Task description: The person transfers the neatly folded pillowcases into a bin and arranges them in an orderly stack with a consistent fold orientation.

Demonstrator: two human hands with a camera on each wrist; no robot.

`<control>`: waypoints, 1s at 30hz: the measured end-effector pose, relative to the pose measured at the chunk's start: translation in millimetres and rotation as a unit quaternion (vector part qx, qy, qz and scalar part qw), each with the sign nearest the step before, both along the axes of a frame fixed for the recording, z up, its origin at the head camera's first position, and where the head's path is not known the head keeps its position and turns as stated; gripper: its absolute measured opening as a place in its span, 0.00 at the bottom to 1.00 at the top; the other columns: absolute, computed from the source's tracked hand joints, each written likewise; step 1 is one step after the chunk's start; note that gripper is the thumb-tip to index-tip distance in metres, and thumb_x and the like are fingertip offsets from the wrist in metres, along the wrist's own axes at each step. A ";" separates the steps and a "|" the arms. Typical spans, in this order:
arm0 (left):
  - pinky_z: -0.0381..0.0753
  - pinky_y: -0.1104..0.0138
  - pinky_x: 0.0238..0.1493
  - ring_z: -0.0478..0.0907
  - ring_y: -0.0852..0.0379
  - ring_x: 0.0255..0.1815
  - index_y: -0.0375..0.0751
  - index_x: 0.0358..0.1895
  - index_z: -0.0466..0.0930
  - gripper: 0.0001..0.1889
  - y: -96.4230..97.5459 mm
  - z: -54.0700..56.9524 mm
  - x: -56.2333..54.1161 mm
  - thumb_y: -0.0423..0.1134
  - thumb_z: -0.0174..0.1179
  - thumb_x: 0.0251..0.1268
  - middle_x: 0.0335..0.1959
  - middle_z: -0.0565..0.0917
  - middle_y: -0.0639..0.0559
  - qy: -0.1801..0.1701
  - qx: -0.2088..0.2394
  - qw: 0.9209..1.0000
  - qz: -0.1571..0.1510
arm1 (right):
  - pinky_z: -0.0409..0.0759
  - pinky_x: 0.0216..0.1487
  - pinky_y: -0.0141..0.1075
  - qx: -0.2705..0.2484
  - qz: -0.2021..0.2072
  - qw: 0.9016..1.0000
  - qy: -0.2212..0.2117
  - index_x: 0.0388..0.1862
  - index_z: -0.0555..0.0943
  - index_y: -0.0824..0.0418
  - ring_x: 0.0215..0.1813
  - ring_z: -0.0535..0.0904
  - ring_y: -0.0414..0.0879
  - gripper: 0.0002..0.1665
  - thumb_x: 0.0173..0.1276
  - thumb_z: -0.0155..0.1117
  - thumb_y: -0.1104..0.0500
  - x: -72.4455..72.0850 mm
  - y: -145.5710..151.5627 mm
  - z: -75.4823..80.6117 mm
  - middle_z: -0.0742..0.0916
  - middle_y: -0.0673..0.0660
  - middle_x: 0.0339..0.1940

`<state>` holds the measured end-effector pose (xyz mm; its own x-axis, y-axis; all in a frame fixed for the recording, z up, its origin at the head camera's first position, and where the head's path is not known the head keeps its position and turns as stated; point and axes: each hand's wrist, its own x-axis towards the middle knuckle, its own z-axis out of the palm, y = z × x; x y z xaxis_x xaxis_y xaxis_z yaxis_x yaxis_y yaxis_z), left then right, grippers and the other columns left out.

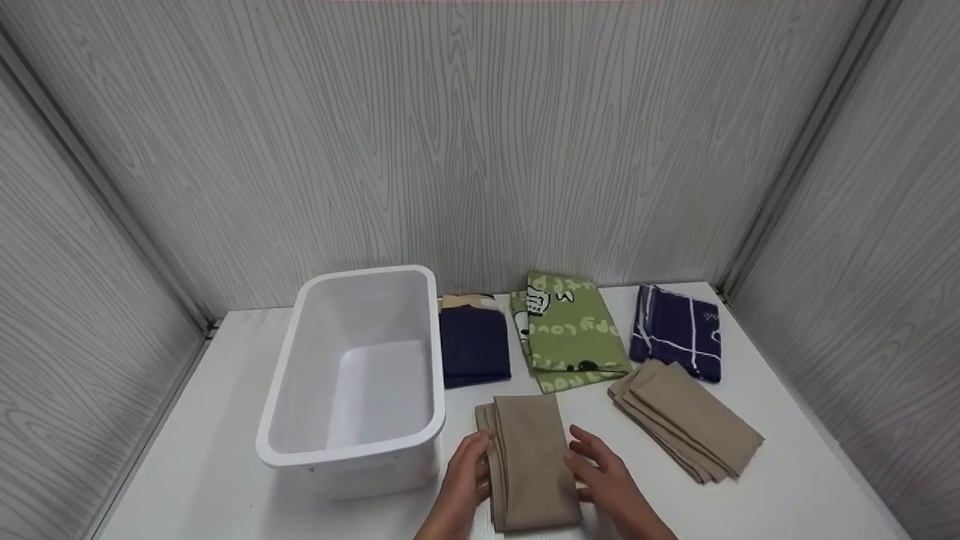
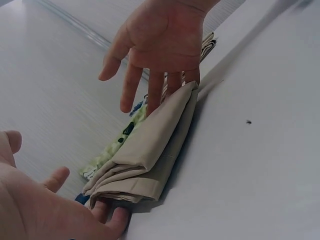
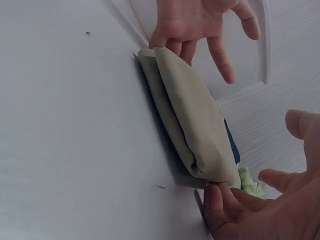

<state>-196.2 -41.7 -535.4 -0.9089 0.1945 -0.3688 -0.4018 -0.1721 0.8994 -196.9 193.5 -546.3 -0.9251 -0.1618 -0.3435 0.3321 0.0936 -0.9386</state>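
Note:
A folded tan cloth [image 1: 536,465] lies on the white table, its layered edge toward my left hand [image 1: 461,480]. In the left wrist view, the fingertips of that hand reach under the edge of the tan cloth [image 2: 155,135], thumb held apart. My right hand [image 1: 606,480] stands at the opposite edge of the cloth, fingers slightly bent and spread. The right wrist view has its lower fingertips touching the end of the tan cloth [image 3: 195,120], with the thumb and index finger held away. Neither hand is closed around the cloth.
An empty white plastic bin [image 1: 352,450] stands at left. Behind lie a folded navy-and-tan cloth [image 1: 474,345], a green printed cloth [image 1: 574,326] and a navy cloth with white lines [image 1: 679,330]. Another folded tan cloth [image 1: 690,420] lies at right. Grey panels [image 1: 450,150] enclose the table.

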 end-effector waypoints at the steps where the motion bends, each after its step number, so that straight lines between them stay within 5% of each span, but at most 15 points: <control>1: 0.70 0.45 0.66 0.66 0.37 0.72 0.40 0.75 0.58 0.34 0.3 0.5 -0.3 0.58 0.41 0.76 0.76 0.58 0.33 -0.004 0.007 1.000 0.001 | 0.82 0.51 0.52 -0.002 -0.004 1.000 0.003 0.81 0.52 0.61 0.66 0.74 0.67 0.46 0.76 0.56 0.42 0.2 0.0 0.7 0.61 0.76 0.75; 14: 0.75 0.48 0.61 0.56 0.30 0.76 0.42 0.72 0.60 0.32 -0.6 -2.3 -0.4 0.60 0.40 0.75 0.78 0.47 0.33 -0.026 0.054 0.998 -0.001 | 0.76 0.58 0.64 -0.046 -0.022 0.998 -0.028 0.81 0.51 0.61 0.73 0.61 0.73 0.51 0.72 0.57 0.35 0.2 0.0 -1.4 0.60 0.73 0.77; 23: 0.72 0.47 0.64 0.54 0.29 0.76 0.41 0.73 0.59 0.35 2.4 -5.1 -1.7 0.62 0.40 0.74 0.79 0.46 0.33 -0.025 0.055 0.998 -0.010 | 0.81 0.56 0.53 -0.063 -0.016 0.997 -0.033 0.79 0.54 0.61 0.67 0.75 0.63 0.47 0.73 0.56 0.37 -1.0 4.1 0.6 0.64 0.72 0.76; 30: 0.65 0.48 0.71 0.57 0.32 0.76 0.41 0.73 0.58 0.36 3.0 -1.7 -1.9 0.64 0.37 0.75 0.78 0.49 0.35 -0.005 0.046 0.999 -0.028 | 0.81 0.53 0.54 -0.082 -0.007 0.995 -0.050 0.80 0.54 0.60 0.63 0.78 0.55 0.43 0.76 0.52 0.39 -1.0 7.3 -0.5 0.69 0.68 0.74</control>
<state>-198.1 -38.7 -537.1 -0.8921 0.2786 -0.3557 -0.4217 -0.2310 0.8768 -197.9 200.8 -546.8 -0.8902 -0.2105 -0.4040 0.4249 -0.0635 -0.9030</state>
